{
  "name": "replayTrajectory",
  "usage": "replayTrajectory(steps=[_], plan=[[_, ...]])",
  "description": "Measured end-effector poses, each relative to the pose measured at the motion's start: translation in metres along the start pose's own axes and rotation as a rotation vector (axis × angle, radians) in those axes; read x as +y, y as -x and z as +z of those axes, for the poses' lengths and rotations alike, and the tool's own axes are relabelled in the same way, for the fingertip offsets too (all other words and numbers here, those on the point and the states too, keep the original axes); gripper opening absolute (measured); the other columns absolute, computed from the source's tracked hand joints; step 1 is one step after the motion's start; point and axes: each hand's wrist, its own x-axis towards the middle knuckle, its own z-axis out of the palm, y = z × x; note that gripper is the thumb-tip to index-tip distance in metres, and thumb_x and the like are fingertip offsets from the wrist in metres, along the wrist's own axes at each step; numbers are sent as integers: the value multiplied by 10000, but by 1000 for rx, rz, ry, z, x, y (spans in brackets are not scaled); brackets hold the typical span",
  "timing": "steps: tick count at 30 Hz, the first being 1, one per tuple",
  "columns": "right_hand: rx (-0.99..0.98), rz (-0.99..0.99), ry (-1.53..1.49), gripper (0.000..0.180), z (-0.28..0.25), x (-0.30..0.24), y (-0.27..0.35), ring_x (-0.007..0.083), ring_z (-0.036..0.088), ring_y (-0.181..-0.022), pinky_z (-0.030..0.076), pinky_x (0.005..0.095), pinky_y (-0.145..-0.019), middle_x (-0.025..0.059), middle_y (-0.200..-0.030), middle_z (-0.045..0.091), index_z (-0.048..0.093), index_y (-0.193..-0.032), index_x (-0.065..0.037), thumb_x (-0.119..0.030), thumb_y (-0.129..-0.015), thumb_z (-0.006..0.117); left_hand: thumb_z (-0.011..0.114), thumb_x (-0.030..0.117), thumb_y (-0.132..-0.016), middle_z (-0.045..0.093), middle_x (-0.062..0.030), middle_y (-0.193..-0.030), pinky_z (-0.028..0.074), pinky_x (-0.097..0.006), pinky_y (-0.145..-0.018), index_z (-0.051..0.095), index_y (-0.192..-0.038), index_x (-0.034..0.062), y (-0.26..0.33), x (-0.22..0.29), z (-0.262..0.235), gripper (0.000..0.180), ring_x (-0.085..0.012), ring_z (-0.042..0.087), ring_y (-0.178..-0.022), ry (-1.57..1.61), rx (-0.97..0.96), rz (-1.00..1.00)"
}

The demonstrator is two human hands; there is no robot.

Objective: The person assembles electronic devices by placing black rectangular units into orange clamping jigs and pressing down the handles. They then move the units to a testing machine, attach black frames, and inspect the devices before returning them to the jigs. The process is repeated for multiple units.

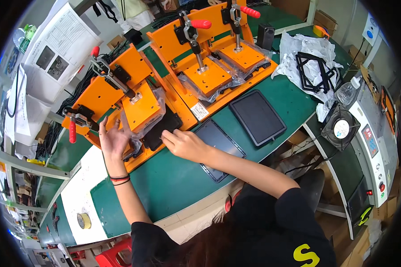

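My left hand (112,139) is spread flat against the front of the left orange press jig (103,91), touching the clear plastic film (143,123) under its plate. My right hand (184,143) rests with fingertips on a black flat panel (161,130) lying in that jig's bed. Just right of this hand a dark tablet-like panel (220,143) lies on the green table (173,182). Neither hand grips anything that I can see.
Two more orange clamp jigs (208,75) (245,55) with red-handled toggles stand behind. Another dark panel (257,116) lies to the right. Black frames (314,71) sit on crumpled white wrap, near a small fan (341,128), a control box (373,142) and a tape roll (83,220).
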Motion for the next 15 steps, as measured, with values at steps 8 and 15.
replayTrajectory(steps=[8, 15], plan=[[15, -49, -94, 374, -87, -21, 51, 144, 587, -724, 506, 216, -573, 47, -895, 579, 656, -1017, 26, -59, -654, 622, 547, 391, -891, 477, -175, -1364, 288, -489, -1089, 416, -1314, 0, -23, -11, -14, 591, -363, 448, -1246, -167, -116, -202], [-48, 84, -48, 397, -178, -10, 101, 177, 633, -770, 544, 247, -638, 53, -852, 603, 665, -1035, 23, -42, -646, 623, 498, 457, -903, 465, -165, -1380, 290, -510, -1080, 427, -1331, 39, -40, -26, -26, 602, -358, 416, -1273, -88, -68, -75]])
